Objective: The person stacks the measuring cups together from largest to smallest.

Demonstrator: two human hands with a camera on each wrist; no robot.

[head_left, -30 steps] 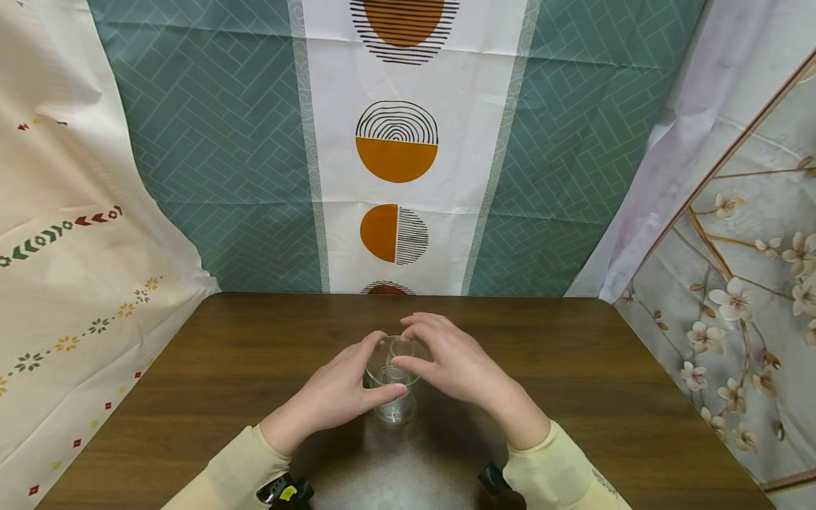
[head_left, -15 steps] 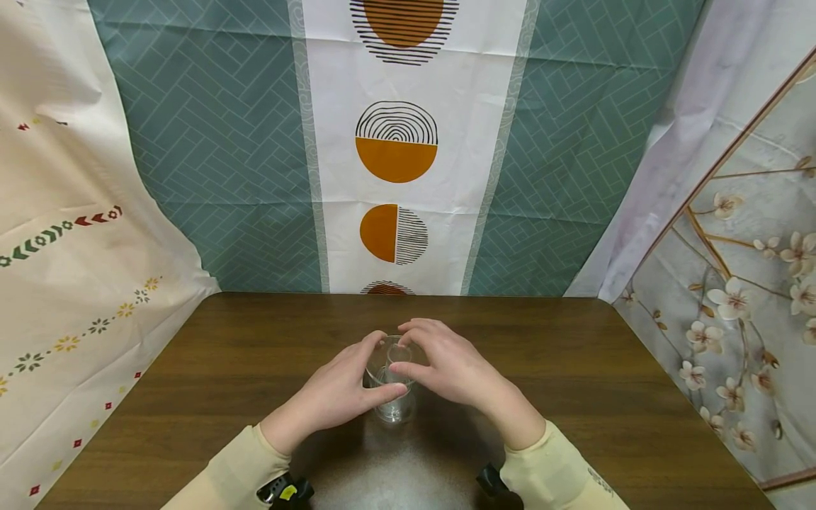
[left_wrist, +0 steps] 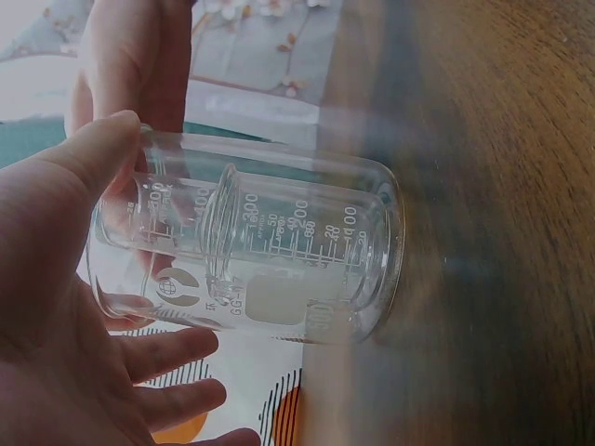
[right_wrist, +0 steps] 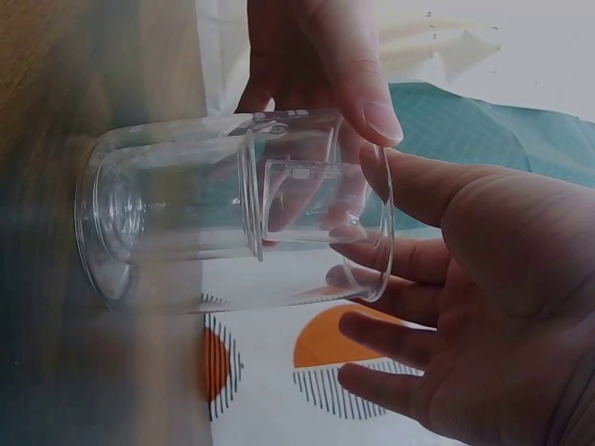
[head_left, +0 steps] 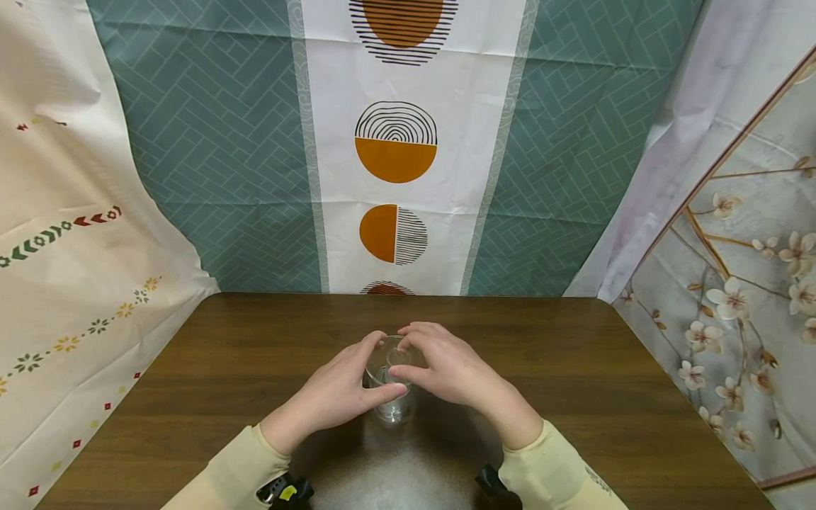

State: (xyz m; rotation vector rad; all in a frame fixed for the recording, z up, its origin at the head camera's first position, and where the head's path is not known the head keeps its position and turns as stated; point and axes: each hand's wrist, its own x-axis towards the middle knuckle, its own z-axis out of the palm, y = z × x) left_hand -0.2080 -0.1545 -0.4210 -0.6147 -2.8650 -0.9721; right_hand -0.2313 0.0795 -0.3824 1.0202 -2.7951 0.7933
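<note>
A large clear glass beaker (left_wrist: pixel 177 290) with white graduations stands upright on the wooden table. My left hand (head_left: pixel 344 382) grips it near the rim from the left, thumb in front and fingers spread behind. Inside it stands a medium beaker (left_wrist: pixel 307 223), its rim about halfway up the large one. My right hand (head_left: pixel 446 361) pinches a small beaker (right_wrist: pixel 302 204) near its top between thumb and fingers. That small beaker is within the large beaker's mouth, its base close over the medium beaker's rim. Fingers and overlapping glass partly hide it in the head view.
The brown wooden table (head_left: pixel 255 333) reaches back to a green and white patterned cloth (head_left: pixel 542 212). A cream cloth (head_left: pixel 95 283) hangs at the left and a floral cloth (head_left: pixel 733 340) at the right. Dark straps circle both wrists.
My right hand has come slightly nearer and lower, and the small beaker in it has sunk a little into the large beaker. My left hand keeps its place.
</note>
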